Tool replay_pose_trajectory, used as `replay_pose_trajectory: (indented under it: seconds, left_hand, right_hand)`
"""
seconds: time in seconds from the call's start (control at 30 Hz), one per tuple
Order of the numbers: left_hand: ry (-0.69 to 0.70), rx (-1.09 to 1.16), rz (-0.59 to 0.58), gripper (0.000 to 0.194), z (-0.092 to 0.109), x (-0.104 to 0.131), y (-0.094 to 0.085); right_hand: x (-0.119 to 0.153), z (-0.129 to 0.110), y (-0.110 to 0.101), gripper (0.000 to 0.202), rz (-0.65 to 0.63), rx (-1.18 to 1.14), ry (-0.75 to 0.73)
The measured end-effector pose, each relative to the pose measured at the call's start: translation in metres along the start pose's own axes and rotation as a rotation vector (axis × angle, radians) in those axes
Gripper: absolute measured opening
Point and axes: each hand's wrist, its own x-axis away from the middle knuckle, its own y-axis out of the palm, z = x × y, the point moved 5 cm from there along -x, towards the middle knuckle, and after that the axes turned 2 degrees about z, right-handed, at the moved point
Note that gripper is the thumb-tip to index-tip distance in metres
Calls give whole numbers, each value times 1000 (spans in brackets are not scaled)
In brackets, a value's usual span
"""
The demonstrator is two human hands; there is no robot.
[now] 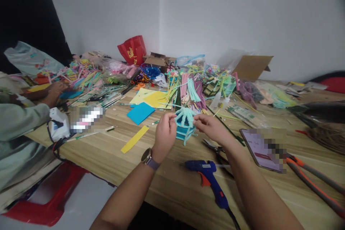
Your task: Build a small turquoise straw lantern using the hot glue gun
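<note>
A small craft piece in front of me has a top of mint-green fuzzy pipe cleaners (185, 116) fanning out from its middle. Beneath them is a blue body (182, 133) edged in the same mint green. My left hand (166, 132), with a watch on its wrist, is closed at the left rim, thumb and fingers pinched on a pipe cleaner. On the opposite side my right hand (207, 126) pinches the end of another pipe cleaner. The fingertips partly hide both grips. Just below the right hand lies a pair of scissors (214, 146).
A blue hot glue gun (203, 167) lies near the front edge, its cable running down. Right of it are a phone (262, 151) and orange-grey pliers (309, 172). Blue paper (140, 113) and a yellow strip (134, 139) lie left. A co-worker's hands (55, 93) are at far left.
</note>
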Motion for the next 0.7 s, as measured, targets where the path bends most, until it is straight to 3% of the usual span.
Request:
replay_pose_trajectory:
  seconds: [0.17,0.43,0.7]
  left_hand:
    - [-123,102,-16,16,-13,-3,2]
    - [-221,136,-24,10,-18,-6,2]
    - [-40,109,-33,10,-18,-9,8]
  right_hand:
    - [-3,6,-6,22,14,-10,-63]
    - [-9,18,-8,24,156,68,-117]
    - [-12,31,-8,24,234,92,-148]
